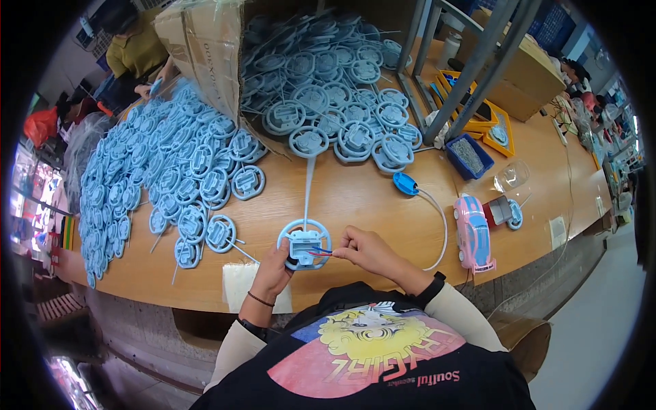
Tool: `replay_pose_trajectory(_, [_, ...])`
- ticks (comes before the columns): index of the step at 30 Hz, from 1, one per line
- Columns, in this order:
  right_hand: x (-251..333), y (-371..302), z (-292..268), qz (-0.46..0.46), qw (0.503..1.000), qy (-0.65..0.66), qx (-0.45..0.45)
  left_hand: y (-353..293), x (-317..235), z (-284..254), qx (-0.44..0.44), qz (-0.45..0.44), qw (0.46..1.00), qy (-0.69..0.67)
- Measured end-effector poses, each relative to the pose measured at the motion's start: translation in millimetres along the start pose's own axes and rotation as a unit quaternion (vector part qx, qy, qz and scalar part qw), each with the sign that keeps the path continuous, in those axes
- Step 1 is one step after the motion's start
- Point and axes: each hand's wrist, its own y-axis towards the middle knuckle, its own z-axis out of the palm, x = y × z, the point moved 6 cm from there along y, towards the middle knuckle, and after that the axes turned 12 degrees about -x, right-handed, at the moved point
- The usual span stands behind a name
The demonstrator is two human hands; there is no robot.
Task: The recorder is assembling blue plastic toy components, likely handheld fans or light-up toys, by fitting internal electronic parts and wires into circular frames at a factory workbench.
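Observation:
My left hand (272, 272) grips a light blue toy steering wheel (298, 244) by its lower left rim, just above the table's near edge. The wheel's boxy middle faces up and is hollow. Thin red and blue wires (321, 252) come out of that hollow toward the right. Their ends are pinched between the thumb and fingers of my right hand (369, 250). A pale blue cable (308, 191) runs from the top of the wheel to the far pile, by another wheel (309, 141).
Heaps of similar wheels (157, 150) lie left and far, around a cardboard box (201, 55). To the right are a blue piece on a white cord (406, 183), a pink toy car (473, 234), a blue bin of small parts (468, 157) and a metal frame (471, 75). Another person (137, 51) sits far left.

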Motion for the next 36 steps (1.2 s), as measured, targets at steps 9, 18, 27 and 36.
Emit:
replay_pose_trajectory(9, [-6, -12, 15, 0.018, 0.999, 0.036, -0.009, -3, 14, 6, 0.06, -0.032, 0.998, 0.009])
replay_pose_trajectory(18, [23, -24, 21, -0.025, 0.996, 0.02, -0.085, -3, 6, -6, 0.099, -0.064, 0.991, -0.064])
replay_pose_trajectory(27, [25, -29, 28, -0.054, 0.989, -0.001, -0.138, 3, 9, -15, 0.037, -0.056, 0.995, -0.074])
replay_pose_trajectory(36, [27, -24, 35, -0.039, 0.992, 0.004, -0.12, -1, 7, -25, 0.008, -0.044, 0.997, -0.06])
